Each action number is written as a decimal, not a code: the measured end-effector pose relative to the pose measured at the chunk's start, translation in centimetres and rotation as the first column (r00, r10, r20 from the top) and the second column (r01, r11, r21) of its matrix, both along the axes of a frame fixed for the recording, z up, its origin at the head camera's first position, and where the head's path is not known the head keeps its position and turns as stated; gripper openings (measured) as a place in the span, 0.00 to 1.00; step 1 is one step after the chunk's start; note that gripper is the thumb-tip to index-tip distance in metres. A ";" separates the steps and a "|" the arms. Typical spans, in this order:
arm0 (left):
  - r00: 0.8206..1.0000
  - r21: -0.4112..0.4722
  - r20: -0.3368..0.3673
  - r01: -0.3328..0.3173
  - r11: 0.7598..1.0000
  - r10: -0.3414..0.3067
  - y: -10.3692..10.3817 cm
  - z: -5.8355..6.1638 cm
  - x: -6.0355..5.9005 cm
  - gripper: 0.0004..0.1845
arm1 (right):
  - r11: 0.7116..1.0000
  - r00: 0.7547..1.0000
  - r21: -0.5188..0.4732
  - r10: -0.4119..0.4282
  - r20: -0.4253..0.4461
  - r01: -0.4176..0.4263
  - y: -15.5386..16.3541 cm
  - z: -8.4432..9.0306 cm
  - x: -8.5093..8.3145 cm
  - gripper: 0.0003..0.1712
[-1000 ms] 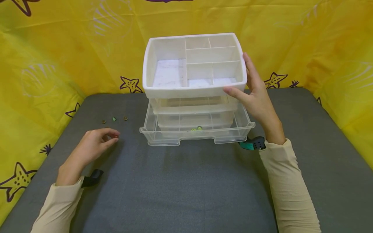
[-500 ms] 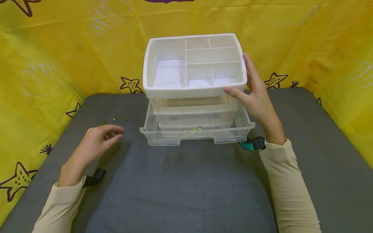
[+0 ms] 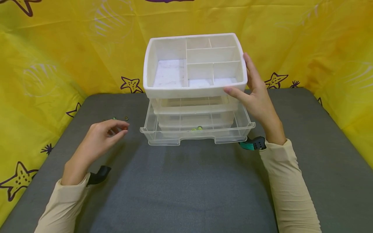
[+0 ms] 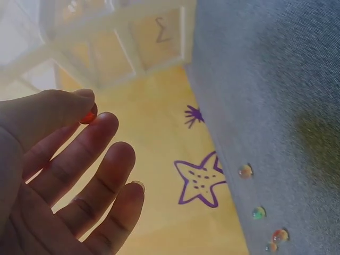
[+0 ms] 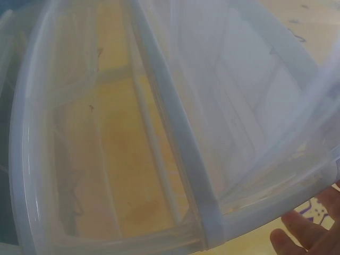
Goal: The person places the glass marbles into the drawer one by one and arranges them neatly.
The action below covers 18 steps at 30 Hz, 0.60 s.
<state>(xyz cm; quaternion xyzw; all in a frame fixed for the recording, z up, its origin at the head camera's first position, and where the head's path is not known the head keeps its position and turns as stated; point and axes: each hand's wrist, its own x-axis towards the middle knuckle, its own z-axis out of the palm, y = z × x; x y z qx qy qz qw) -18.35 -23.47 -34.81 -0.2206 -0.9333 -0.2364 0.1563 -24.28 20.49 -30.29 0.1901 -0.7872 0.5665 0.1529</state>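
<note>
My left hand (image 3: 102, 136) is raised over the left part of the table, left of the organizer. Between its thumb and index finger it pinches a small red marble (image 4: 88, 114), best seen in the left wrist view. My right hand (image 3: 256, 94) grips the right side of a white drawer organizer (image 3: 195, 93), thumb on the front rim and fingers along the side. Below, a clear drawer (image 3: 163, 138) stands pulled out toward me, with yellow-green marbles (image 3: 199, 128) inside. An amber marble (image 3: 126, 118) and a green marble (image 4: 258, 213) lie on the table beyond my left hand.
The organizer's top tray has several compartments split by thin dividers (image 3: 212, 62). A dark grey cloth covers the table (image 3: 186, 187). Behind and at the sides hangs a yellow sheet (image 3: 99, 64) with starfish prints.
My left hand has moved right and slightly up toward the drawer with the red marble, now partly covering the loose marbles behind it. The right hand and organizer stay put.
</note>
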 end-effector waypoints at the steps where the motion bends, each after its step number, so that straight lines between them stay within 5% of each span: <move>1: 1.000 0.002 -0.006 0.003 1.000 -0.003 0.1 0.0 0.0 0.09 | 1.000 1.000 0.002 0.000 -0.001 0.000 0.0 0.0 0.0 0.53; 18: 0.997 0.052 -0.074 0.029 0.998 -0.025 1.9 1.4 0.1 0.11 | 1.000 1.000 -0.002 0.007 -0.003 -0.007 0.0 0.0 -0.1 0.54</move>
